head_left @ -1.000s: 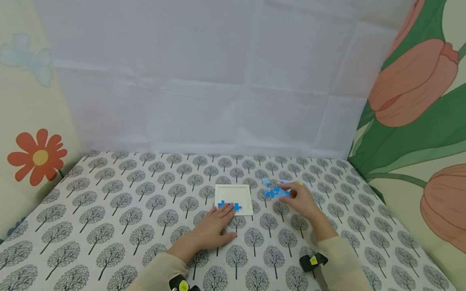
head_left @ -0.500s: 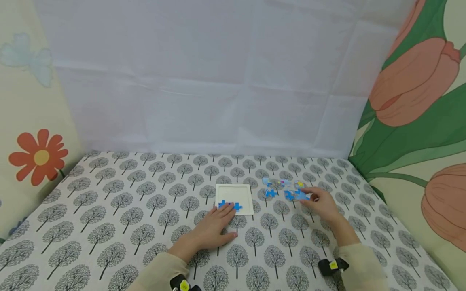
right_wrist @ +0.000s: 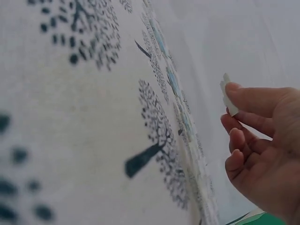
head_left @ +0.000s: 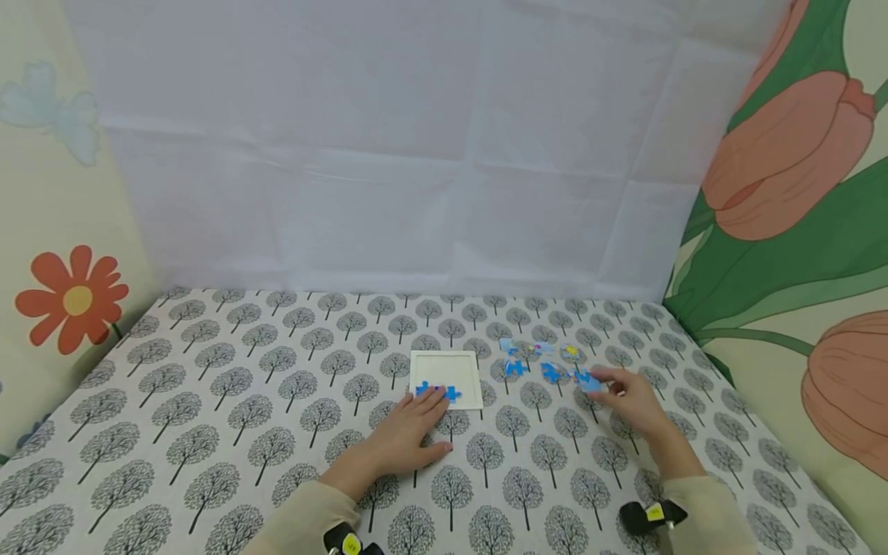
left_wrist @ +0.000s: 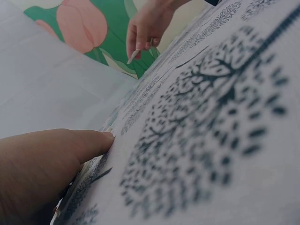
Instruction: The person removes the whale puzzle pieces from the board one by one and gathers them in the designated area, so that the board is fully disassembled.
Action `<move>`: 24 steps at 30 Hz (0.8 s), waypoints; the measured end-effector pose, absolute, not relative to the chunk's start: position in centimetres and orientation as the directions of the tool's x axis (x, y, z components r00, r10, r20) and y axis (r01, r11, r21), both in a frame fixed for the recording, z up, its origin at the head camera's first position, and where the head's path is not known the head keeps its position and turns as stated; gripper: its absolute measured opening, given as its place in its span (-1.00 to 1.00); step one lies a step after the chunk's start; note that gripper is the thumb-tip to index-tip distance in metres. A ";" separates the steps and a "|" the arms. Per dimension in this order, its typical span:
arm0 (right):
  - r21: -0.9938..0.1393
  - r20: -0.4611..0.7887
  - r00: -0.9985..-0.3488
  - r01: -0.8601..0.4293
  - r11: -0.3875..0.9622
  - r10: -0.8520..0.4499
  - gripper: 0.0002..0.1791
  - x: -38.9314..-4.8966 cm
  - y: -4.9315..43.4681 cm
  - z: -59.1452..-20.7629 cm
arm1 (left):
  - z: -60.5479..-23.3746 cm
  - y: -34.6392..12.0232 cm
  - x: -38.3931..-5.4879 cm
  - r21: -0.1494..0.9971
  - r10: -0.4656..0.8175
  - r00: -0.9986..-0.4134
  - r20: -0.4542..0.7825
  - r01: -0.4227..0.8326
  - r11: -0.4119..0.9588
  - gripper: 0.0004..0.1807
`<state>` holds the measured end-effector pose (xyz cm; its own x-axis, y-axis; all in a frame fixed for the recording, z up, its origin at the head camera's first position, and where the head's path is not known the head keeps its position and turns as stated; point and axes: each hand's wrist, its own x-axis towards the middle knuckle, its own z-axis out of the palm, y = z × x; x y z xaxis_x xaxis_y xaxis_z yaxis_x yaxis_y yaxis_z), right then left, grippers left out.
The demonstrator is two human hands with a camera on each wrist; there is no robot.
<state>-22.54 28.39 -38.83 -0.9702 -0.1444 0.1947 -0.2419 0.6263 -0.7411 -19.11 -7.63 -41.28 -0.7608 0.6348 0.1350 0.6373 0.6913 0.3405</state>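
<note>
My right hand pinches a blue puzzle piece between thumb and fingers. In the right wrist view the puzzle piece is seen edge-on, raised off the cloth. My left hand lies flat with straight fingers, its fingertips over the lower part of a white square puzzle frame. Blue puzzle pieces sit along the near side of that frame, partly hidden under the fingers. In the left wrist view the left thumb rests at the cloth.
Several loose puzzle pieces lie right of the frame, among them a blue one, another blue one and one with a yellow shape. A tree-print cloth covers the table. A white sheet hangs behind it.
My right hand has moved right and slightly nearer, carrying the blue puzzle piece away from the loose pieces. The left hand has stayed on the frame.
</note>
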 end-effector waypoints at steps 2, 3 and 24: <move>-0.752 0.174 -0.974 -0.227 0.619 -0.146 -0.61 -22.5 28.6 -39.0 | -41.3 -7.6 -19.1 0.340 0.635 -0.761 0.135 0.637 0.691 -0.29; -0.758 0.165 -0.975 -0.221 0.614 -0.147 -0.61 -22.4 28.7 -39.1 | -41.3 -7.6 -19.1 0.340 0.635 -0.761 0.135 0.637 0.692 -0.29; -0.709 0.093 -0.989 -0.147 0.690 -0.115 -0.63 -23.0 29.3 -41.0 | -41.2 -7.7 -19.1 0.338 0.626 -0.770 0.125 0.627 0.702 -0.29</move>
